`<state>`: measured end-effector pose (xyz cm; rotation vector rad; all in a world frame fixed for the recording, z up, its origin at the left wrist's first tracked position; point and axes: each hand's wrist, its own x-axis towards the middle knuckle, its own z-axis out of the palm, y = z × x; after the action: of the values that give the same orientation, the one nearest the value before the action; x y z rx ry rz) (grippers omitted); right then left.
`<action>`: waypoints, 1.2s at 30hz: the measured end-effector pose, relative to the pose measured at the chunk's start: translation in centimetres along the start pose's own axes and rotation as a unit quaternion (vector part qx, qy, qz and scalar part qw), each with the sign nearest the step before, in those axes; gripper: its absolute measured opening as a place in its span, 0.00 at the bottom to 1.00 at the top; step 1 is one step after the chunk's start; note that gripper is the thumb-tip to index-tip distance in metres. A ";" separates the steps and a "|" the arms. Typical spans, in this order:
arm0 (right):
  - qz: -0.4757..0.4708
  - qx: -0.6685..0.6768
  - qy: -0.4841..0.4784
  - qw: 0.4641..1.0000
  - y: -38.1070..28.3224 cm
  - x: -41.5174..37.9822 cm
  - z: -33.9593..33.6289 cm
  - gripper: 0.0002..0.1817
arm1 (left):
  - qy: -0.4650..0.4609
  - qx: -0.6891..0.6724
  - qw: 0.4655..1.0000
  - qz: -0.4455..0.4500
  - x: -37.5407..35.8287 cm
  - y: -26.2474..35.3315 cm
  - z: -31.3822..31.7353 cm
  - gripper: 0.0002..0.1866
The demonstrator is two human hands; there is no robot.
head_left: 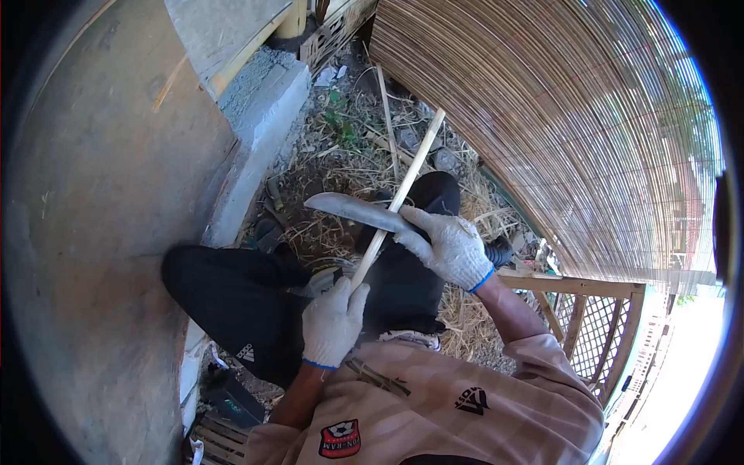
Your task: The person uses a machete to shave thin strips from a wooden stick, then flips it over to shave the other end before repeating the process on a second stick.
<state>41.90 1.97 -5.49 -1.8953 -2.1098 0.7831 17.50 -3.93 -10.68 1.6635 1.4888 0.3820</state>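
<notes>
My left hand (333,322), in a white knit glove with a blue cuff, is closed around the lower end of a pale wooden stick (418,161). The stick slants up and to the right over my lap. My right hand (456,249), gloved the same way, grips a large knife (353,209) whose handle is mostly hidden in the fist. The broad blade points left and crosses the stick near its middle, against it or very close. Thumb and index finger of my right hand lie beside the crossing.
A large brown board (108,232) stands at the left beside a concrete block (267,136). A slatted bamboo screen (558,116) curves along the right. Straw and shavings (322,232) litter the ground. A wooden lattice frame (589,329) stands at lower right.
</notes>
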 end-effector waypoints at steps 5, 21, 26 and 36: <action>0.001 -0.046 0.025 0.999 0.3 0.4 -0.8 0.27 | 0.019 -0.012 0.999 0.024 0.6 0.1 0.5 0.19; 0.160 0.040 0.197 0.966 9.4 4.4 -5.7 0.28 | -0.061 0.033 0.998 0.006 -2.6 -1.1 1.4 0.19; 0.168 0.062 0.196 0.964 9.6 3.3 -2.8 0.29 | -0.054 0.007 0.998 -0.013 -0.9 -1.2 -0.4 0.21; 0.229 0.082 0.311 0.919 9.3 4.1 5.3 0.21 | -0.035 -0.111 0.993 -0.033 1.7 -0.7 -3.1 0.21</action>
<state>46.70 4.96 -15.41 -2.1872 -1.2074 0.3315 15.28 -1.22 -9.94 1.4339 1.3924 0.4328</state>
